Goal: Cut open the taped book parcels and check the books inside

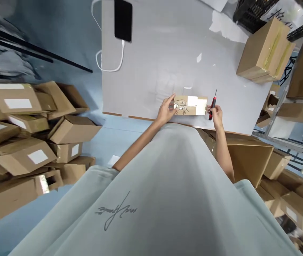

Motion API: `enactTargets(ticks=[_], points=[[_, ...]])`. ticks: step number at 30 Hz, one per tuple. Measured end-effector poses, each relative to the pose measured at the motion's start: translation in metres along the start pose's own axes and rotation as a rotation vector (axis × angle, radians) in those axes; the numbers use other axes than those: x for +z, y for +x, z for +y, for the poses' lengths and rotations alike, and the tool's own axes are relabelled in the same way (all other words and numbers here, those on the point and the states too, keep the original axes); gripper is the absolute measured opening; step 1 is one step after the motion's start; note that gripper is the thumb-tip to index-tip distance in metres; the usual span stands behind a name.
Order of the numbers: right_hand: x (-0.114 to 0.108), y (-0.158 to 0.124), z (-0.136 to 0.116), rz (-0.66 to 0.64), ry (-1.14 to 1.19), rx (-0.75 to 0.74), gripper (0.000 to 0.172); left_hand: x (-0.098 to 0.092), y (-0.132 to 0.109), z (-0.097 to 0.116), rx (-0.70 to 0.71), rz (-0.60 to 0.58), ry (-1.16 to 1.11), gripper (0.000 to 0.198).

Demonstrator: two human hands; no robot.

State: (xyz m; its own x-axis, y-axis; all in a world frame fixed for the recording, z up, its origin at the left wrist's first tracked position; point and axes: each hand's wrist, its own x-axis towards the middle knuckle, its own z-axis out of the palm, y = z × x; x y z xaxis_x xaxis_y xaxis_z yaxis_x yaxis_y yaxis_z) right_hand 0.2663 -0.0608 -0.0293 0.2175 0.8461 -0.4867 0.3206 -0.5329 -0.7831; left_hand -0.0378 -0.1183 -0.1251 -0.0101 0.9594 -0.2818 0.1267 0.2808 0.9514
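Observation:
A small, long cardboard box point(184, 109) with white labels and black handwriting lies near the front edge of the table. My left hand point(165, 111) grips its left end, with thumb and fingers on either side. In my right hand point(217, 116) is a red and black screwdriver point(213, 105), its thin metal tip pointing away from me. The fingertips of that hand are close to the box's right end; whether they touch it I cannot tell.
A black phone point(123, 20) with a white cable point(121, 57) lies at the table's back left. A taped carton point(263, 53) stands at the right, near a black crate point(247, 16). Opened cartons point(71, 129) pile up on the left floor. An open carton point(247, 160) sits below the table's right front.

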Motion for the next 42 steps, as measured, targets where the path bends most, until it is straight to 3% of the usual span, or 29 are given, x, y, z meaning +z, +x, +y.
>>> enactTargets(ticks=[2, 6, 10, 15, 28, 37, 42], points=[[-0.005, -0.003, -0.015, -0.031, -0.135, -0.084, 0.020, -0.004, 0.001, -0.004, 0.057, -0.042, 0.026, 0.081], [-0.004, -0.018, -0.055, -0.229, -0.663, -0.240, 0.041, -0.012, 0.007, -0.008, 0.093, -0.111, 0.024, 0.075], [0.025, -0.036, -0.094, -0.494, -1.310, -0.378, 0.052, -0.016, 0.012, -0.011, 0.123, -0.167, 0.006, 0.077], [0.066, -0.039, -0.127, -0.726, -1.653, -0.420, 0.057, -0.016, 0.013, -0.012, 0.143, -0.187, -0.020, 0.082], [0.086, -0.034, -0.148, -0.775, -1.824, -0.411, 0.060, -0.012, 0.013, -0.016, 0.152, -0.173, -0.068, 0.087], [0.089, -0.029, -0.141, -0.725, -1.734, -0.462, 0.060, -0.011, 0.011, -0.013, 0.102, -0.154, -0.101, 0.095], [0.093, -0.021, -0.128, -0.706, -1.696, -0.491, 0.057, -0.010, 0.011, -0.016, 0.112, -0.134, -0.092, 0.088]])
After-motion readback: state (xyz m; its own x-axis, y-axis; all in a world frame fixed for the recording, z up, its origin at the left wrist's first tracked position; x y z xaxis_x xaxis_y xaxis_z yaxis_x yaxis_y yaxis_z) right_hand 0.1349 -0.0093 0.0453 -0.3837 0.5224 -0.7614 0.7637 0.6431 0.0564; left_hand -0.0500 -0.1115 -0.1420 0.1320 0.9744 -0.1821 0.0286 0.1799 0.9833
